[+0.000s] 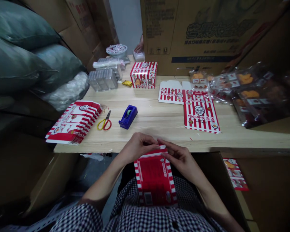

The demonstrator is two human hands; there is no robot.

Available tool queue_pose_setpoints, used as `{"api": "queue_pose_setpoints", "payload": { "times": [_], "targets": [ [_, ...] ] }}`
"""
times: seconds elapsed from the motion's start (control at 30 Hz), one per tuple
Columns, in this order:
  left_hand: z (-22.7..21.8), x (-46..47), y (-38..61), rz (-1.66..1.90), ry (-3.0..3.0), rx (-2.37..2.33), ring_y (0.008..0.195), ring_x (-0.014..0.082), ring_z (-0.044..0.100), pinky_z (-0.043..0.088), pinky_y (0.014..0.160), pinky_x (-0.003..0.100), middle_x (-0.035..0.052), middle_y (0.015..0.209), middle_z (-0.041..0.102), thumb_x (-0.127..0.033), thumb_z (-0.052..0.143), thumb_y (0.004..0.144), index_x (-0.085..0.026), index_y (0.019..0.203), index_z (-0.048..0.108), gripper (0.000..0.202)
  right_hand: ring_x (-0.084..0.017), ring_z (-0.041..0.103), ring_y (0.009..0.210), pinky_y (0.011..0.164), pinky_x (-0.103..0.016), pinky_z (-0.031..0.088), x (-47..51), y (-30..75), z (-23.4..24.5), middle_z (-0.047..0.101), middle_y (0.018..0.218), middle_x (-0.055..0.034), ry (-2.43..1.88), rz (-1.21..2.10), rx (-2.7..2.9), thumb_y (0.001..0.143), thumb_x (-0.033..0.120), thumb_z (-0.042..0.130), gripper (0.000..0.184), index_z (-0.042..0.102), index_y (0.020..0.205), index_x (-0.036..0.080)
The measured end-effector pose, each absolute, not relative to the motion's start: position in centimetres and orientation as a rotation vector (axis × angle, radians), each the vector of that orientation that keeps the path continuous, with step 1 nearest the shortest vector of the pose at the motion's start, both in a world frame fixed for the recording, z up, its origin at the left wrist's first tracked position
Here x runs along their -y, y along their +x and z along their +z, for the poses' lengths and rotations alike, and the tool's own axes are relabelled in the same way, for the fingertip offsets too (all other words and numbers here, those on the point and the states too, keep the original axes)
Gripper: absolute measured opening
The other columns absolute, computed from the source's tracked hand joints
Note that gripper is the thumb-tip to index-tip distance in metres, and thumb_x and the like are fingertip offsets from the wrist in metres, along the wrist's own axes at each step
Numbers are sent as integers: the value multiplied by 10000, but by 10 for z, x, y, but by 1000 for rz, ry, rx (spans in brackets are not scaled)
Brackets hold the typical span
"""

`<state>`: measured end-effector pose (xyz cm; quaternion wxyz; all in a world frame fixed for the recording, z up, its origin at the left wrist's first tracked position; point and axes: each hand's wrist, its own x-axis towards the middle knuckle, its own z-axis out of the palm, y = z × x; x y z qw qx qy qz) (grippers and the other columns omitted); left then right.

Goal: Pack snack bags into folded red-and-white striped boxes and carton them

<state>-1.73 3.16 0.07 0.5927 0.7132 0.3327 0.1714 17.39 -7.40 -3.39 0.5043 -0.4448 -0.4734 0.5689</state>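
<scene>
A red-and-white striped carton (155,180) rests against my lap below the table edge, its red printed panel facing up at me. My left hand (140,145) grips its top edge at the left, thumb lying along the flap. At the top right corner my right hand (180,157) pinches the same edge between thumb and fingers. The fingertips of both hands nearly meet over the flap. Ahead on the table lie a blue tape dispenser (128,117) and scissors (104,123) with one yellow and one red handle loop.
A stack of flat cartons (74,122) lies at the left, and more flat cartons (201,112) at the right. Behind stand an assembled carton (144,75), clear plastic boxes (102,80) and a bowl (116,51). Bagged goods (250,93) fill the far right. Another person's hand (139,45) shows at the back.
</scene>
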Motion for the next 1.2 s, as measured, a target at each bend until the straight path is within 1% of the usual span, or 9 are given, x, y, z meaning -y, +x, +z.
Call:
{"api": "queue_pose_setpoints", "payload": {
  "times": [0.27,0.53,0.7,0.77,0.83,0.93,1.0,1.07,1.2],
  "targets": [
    [6,-33,-15,368,1890,-811,694,129,628,456,638,242,47,803,750,-381,663,903,-166,886,767,240,-249,680,1176,1065,-468,531,73,170,-37,750,1207,-32,-1115,1300,1121,889,357,724,494,624,1371,321],
    [20,-42,-12,290,2072,-799,620,119,567,395,573,232,20,686,689,-417,693,872,-168,788,727,265,-226,696,1152,1088,-479,505,73,170,-31,725,1266,-43,-1058,1400,1092,904,356,711,484,612,1377,320],
    [15,-43,-8,317,2016,-662,712,144,650,472,651,254,47,828,755,-319,673,891,-200,961,772,170,-235,617,1289,1154,-497,435,74,167,-35,663,1373,-58,-997,1366,1027,865,340,755,586,564,1418,313],
    [14,-41,-9,322,1984,-609,742,153,670,496,680,260,53,844,765,-303,680,888,-190,943,777,159,-238,620,1288,1141,-481,452,76,163,-35,664,1374,-61,-968,1378,972,820,341,800,603,595,1385,309],
    [16,-37,-14,322,1962,-548,778,161,689,520,728,271,58,872,773,-297,685,891,-184,942,780,156,-240,679,1202,1093,-468,503,81,160,-34,710,1301,-62,-967,1405,939,791,352,825,533,669,1297,293],
    [22,-27,-31,310,1919,-435,983,192,713,528,907,316,81,1062,778,-291,629,940,-208,1088,772,222,-242,732,1089,1029,-453,554,94,159,-31,763,1187,-64,-1009,1412,932,815,377,803,407,736,1201,269],
    [20,-14,-47,324,1817,-411,1167,216,667,487,1034,362,91,1237,731,-285,601,961,-229,1209,730,285,-252,732,1085,1013,-437,564,104,161,-29,765,1181,-75,-1081,1345,937,825,390,794,380,751,1179,256],
    [12,3,-64,409,1669,-470,1268,234,614,454,1094,405,92,1356,668,-277,654,931,-249,1292,679,363,-267,724,1102,1009,-428,565,116,164,-27,753,1210,-90,-1167,1244,940,828,408,791,374,762,1161,241],
    [-15,41,-85,609,1341,-549,1204,247,659,481,1072,447,120,1312,690,-267,709,897,-222,1344,631,456,-289,718,1106,971,-421,587,136,165,-23,725,1267,-110,-1257,1140,970,846,430,768,377,759,1168,234]
  ]
}}
